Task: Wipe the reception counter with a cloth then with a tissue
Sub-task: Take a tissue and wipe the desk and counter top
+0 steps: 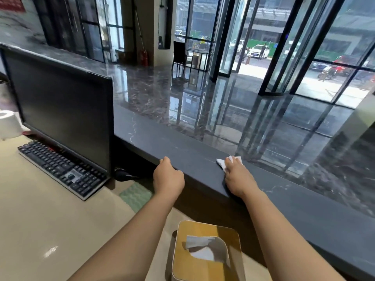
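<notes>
tissue under the right hand, left hand on the counter's lip

the right hand lies palm down on the dark reception counter, close to its front edge. its fingers are stretched fairly straight and press a crumpled white tissue against the stone. the tissue pokes out ahead of the fingertips and to their left; the rest is hidden under the hand. the left hand is well apart from it, further along the same edge. its fingers are curled under the lip of the counter and the thumb rests on top, so it holds the edge and nothing else.

below the counter, on the pale desk, a pale green cloth lies flat just beneath the left hand, touched by neither hand. nearer the person stands a wooden-topped tissue box with a sheet sticking out of its slot. off to the left are a dark monitor and a black keyboard, with a white paper roll behind them.
</notes>
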Available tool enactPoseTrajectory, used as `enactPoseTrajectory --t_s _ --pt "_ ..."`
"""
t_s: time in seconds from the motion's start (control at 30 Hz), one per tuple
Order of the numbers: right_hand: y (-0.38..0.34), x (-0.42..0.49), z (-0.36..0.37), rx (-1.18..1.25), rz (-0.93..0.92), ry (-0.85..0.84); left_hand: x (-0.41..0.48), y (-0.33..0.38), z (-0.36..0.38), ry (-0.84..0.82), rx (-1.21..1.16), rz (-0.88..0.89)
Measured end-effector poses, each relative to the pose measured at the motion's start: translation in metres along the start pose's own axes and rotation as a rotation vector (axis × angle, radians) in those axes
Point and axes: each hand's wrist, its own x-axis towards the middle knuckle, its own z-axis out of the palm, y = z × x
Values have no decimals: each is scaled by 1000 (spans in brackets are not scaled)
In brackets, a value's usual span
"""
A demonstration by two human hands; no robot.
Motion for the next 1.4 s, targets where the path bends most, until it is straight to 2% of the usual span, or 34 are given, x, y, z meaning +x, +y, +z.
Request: enactPoseTrajectory --t_s 0.13,0.27,0.5,0.7,1.03,1.4 --pt "3 -28 -4 44 158 34 -8 7 -6 4 -40 19" --pt "-42 -36 11 108 224 144 -8 7 -14 19 1 17" --pt "-133 -7 37 114 -109 142 12 -10 -36 115 -24 8" --pt "-187 31 56 -171 -646 36 24 -26 -57 205 -133 11" --pt "-136 17 40 -283 -783 6 10 -21 -39 141 -171 38" --pt "-12 -72 13 -311 -695 24 -59 16 11 71 -65 60"
